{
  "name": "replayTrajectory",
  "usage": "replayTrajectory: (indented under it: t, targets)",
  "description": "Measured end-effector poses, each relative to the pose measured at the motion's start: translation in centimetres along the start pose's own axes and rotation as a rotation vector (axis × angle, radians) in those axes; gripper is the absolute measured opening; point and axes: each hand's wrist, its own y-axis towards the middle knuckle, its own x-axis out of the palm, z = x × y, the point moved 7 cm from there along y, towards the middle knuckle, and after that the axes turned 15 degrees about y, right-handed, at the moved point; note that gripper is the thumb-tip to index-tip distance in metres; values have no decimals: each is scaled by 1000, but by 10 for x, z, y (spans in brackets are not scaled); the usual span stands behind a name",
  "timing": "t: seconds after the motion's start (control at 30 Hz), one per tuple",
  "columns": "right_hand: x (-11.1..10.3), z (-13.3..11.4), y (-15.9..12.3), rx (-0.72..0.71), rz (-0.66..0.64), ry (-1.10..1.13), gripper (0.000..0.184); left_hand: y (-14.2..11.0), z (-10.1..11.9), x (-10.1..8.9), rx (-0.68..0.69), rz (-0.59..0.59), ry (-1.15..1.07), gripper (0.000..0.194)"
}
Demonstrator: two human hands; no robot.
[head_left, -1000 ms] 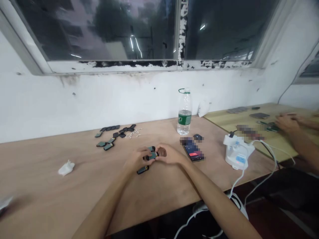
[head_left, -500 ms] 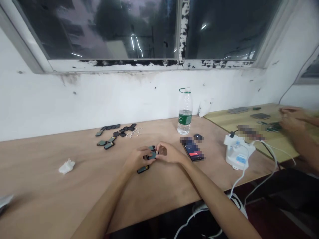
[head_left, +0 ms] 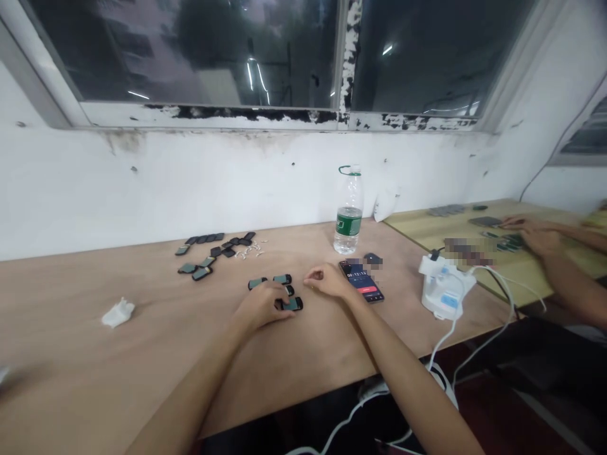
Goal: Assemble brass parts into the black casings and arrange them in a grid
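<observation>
White and crumpled, a wad (head_left: 117, 313) that looks like tissue sits well out on the left of the brown table (head_left: 156, 373). Further right, toward the wall, I see a loose group of small dark pieces (head_left: 202, 273), the nearer ones showing green-grey faces and others lying black side up. Beside their right end, tiny white bits (head_left: 247, 251) are scattered.

Near the middle of the table, the person's left hand (head_left: 265, 303) has its fingers and thumb closed about one green-faced piece (head_left: 291, 304), gripping it low at the tabletop. Three like it lie just beyond those fingers, one of them (head_left: 257, 282) farthest left. To the right, apart from the held piece, the person's right hand (head_left: 327, 281) curls with thumb and forefinger drawn near each other; from where I stand I cannot tell whether they grasp anything.

Past it, a clear bottle (head_left: 348, 227) with a green label stands upright near the wall, and a phone (head_left: 363, 281) lies face up, lit, beside the right wrist. Next comes a white plug unit (head_left: 443, 291) trailing cables, then a yellowish table (head_left: 417, 229), where a co-worker's hands (head_left: 538, 234) reach over flat pieces.
</observation>
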Motion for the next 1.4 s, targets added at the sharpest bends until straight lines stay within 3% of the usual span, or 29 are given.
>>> replayTrajectory:
  t: [0.1,0.23,0.33,0.47,0.6,0.77,0.9,1.03,1.17,1.3,1.4]
  targets:
    - [-1,1,1,-45,39,-120,10,0,0,0,9,-6,5,25]
    - [-25,-3,1,-120,302,-121,12,-1,-11,-7,-23,76,-46,35]
    - [-37,-3,1,-133,416,-47,14,-9,-22,-18,-92,96,-100,32]
    - [-37,-7,1,-157,428,-18,14,-32,-28,-20,-193,-67,-104,24]
    - [-36,-13,1,-179,423,-7,14,-56,-31,-21,-320,-107,-26,28]
    - [-38,-17,-1,-185,442,20,14,-65,-25,-20,-300,-139,20,24]
    - [-27,-29,-2,-220,356,39,14,-58,-26,-26,-263,-53,88,17]
    - [6,-51,-8,-254,103,71,10,-37,-24,-41,-177,127,72,11]
    - [41,-58,-16,-226,-125,132,15,-18,-14,-47,-61,190,115,7]
    - [54,-47,-16,-130,-179,242,18,-18,-7,-44,6,271,122,6]
    - [55,-44,-16,-133,-177,253,18,-24,-7,-40,43,307,127,7]
